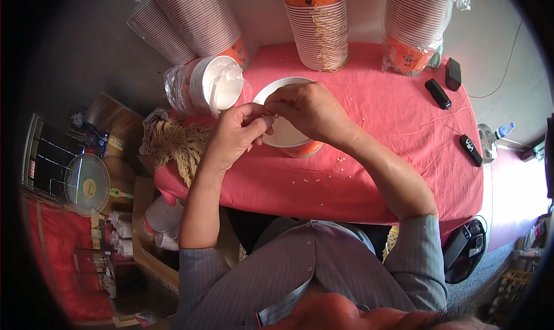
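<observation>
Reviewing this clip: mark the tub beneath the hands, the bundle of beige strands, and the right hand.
Tub (302, 151): head view, on its orange outer wall.
Bundle of beige strands (178, 146): head view, on the middle of the strands.
Right hand (315, 112): head view, on its back.

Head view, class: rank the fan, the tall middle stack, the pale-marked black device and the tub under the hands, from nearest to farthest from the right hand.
1. Tub: just beneath the right hand.
2. Middle stack: back of the table.
3. Black device: table's right edge.
4. Fan: far left, off the table.
</observation>
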Demonstrator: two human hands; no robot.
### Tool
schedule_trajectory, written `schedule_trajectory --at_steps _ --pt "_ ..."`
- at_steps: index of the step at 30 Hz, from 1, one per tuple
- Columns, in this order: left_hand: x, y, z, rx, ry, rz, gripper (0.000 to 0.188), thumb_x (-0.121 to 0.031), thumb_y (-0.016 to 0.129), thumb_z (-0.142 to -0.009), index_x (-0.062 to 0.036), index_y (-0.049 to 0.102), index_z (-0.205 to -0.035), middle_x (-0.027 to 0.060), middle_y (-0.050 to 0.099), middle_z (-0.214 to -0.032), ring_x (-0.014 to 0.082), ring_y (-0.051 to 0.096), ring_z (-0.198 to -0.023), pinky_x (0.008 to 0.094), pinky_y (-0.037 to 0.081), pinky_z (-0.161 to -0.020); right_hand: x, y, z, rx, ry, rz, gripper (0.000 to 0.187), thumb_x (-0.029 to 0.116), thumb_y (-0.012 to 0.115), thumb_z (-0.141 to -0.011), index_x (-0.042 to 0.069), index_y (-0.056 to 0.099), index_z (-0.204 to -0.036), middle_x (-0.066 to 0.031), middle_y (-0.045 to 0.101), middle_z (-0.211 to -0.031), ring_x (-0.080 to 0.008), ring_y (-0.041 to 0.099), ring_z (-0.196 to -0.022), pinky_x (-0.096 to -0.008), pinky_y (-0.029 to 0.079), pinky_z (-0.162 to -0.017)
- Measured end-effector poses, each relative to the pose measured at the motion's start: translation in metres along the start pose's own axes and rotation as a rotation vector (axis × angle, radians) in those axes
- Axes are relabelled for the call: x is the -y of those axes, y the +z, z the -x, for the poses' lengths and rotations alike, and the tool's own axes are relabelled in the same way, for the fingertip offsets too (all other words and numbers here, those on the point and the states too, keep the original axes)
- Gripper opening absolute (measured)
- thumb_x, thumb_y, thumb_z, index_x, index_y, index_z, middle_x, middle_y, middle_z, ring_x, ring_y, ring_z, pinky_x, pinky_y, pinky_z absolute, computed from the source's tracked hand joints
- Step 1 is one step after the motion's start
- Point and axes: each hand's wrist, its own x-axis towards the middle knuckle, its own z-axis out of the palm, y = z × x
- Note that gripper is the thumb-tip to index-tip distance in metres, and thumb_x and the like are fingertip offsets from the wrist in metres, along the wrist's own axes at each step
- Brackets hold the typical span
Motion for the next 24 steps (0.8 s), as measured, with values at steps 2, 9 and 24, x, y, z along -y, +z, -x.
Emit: schedule_trajectory --at_steps 2,9,24 --pt "0.000 0.002 0.000 -0.014 0.018 -0.019 0.021 -0.016 0.066 -0.109 -0.0008 0.075 -0.119 0.0004 0.074 -0.089 0.0031 0.057 -0.065 0.0195 0.044 -0.057 0.000 0.000 0.001 -0.002 0.012 0.035 0.018 0.016 0.072 -0.100 0.005 0.083 -0.108 -0.0133 0.082 -0.093 -0.0288 0.081 -0.084 -0.0390 0.063 -0.080" --pt "0.001 0.005 0.000 -0.073 0.085 0.002 0.019 -0.017 0.064 -0.111 -0.0021 0.075 -0.111 -0.0013 0.072 -0.085 0.0028 0.054 -0.065 0.0200 0.043 -0.058 -0.006 -0.005 -0.003 0.014 -0.021 0.018 0.020 0.015 0.071 -0.100 0.005 0.082 -0.113 -0.0148 0.081 -0.098 -0.0314 0.079 -0.094 -0.0416 0.062 -0.086" --pt "0.004 0.001 -0.006 -0.144 0.095 -0.115 0.021 -0.016 0.063 -0.107 -0.0007 0.073 -0.099 0.0003 0.069 -0.079 0.0050 0.055 -0.065 0.0234 0.045 -0.061 -0.012 -0.014 -0.003 0.119 0.039 0.020 0.019 0.014 0.074 -0.095 0.001 0.078 -0.108 -0.0174 0.080 -0.098 -0.0315 0.079 -0.091 -0.0415 0.062 -0.084"
